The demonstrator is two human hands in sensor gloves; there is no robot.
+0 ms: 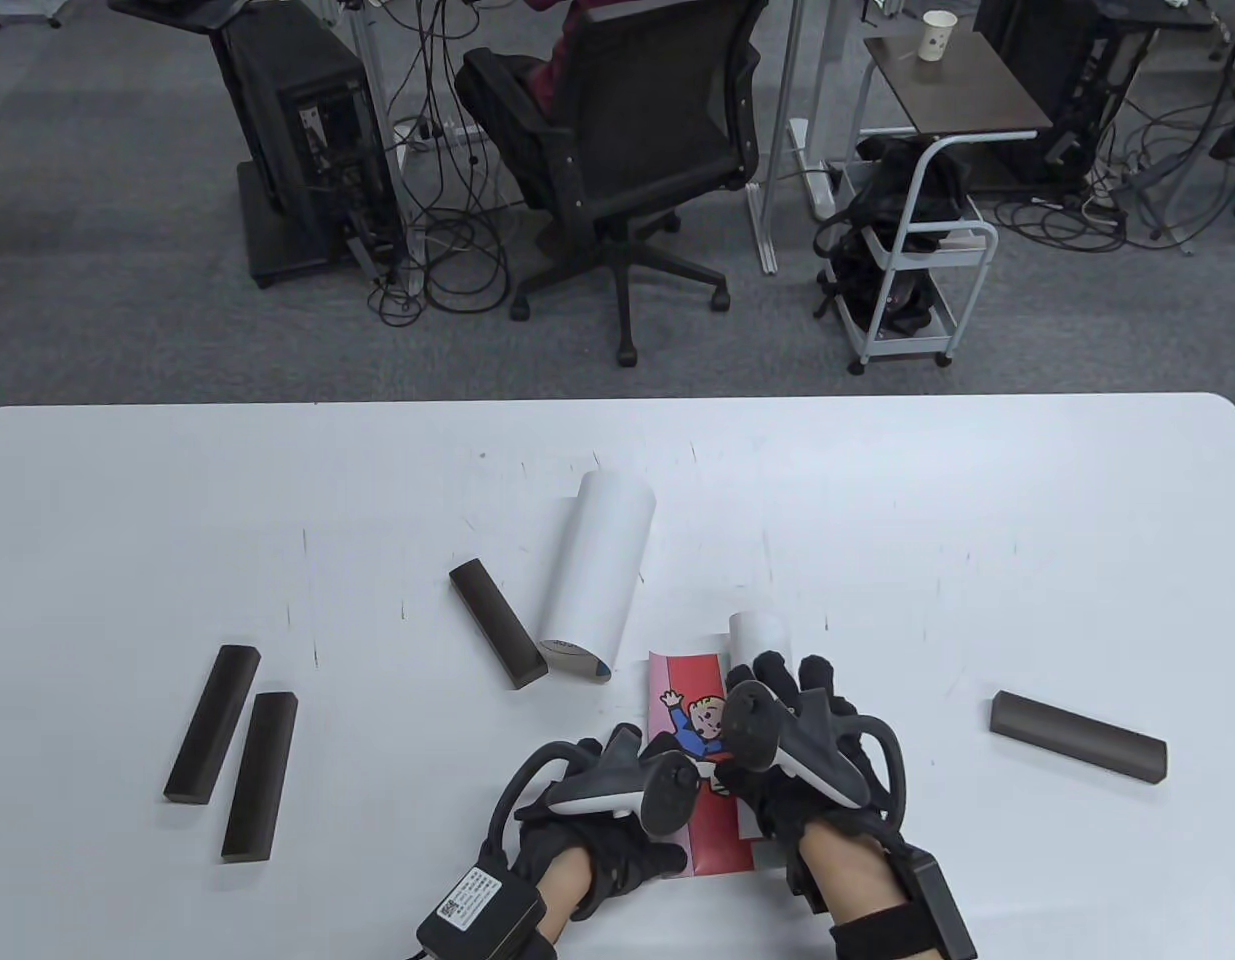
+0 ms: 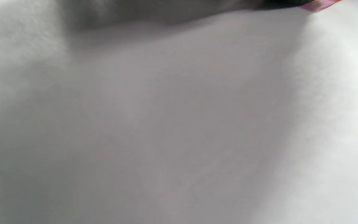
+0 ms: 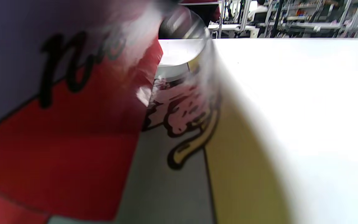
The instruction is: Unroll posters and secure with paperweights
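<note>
Both gloved hands are down on a partly unrolled poster [image 1: 699,740] near the middle of the worktop's [image 1: 977,500] near edge. The left hand [image 1: 607,800] lies over the poster's flat near end, and the right hand [image 1: 807,740] lies over the part still curled, whose white rolled end pokes out just past its fingers [image 1: 772,668]. The trackers cover most of both hands, so I cannot tell whether the fingers press flat or curl round the paper. Between the hands shows a red sheet with a cartoon figure.

A second poster [image 1: 599,575], still rolled into a white tube, lies just beyond, toward the worktop's middle. A dark paperweight bar [image 1: 497,623] lies beside that tube on its left, close to touching at its near end. Two more paperweights [image 1: 232,760] lie side by side toward the left edge, and a fourth paperweight [image 1: 1077,748] lies toward the right edge, well apart from the hands.

The right wrist view looks along the curled sheet [image 3: 179,124], blurred, showing red, yellow and black-outlined print.
</note>
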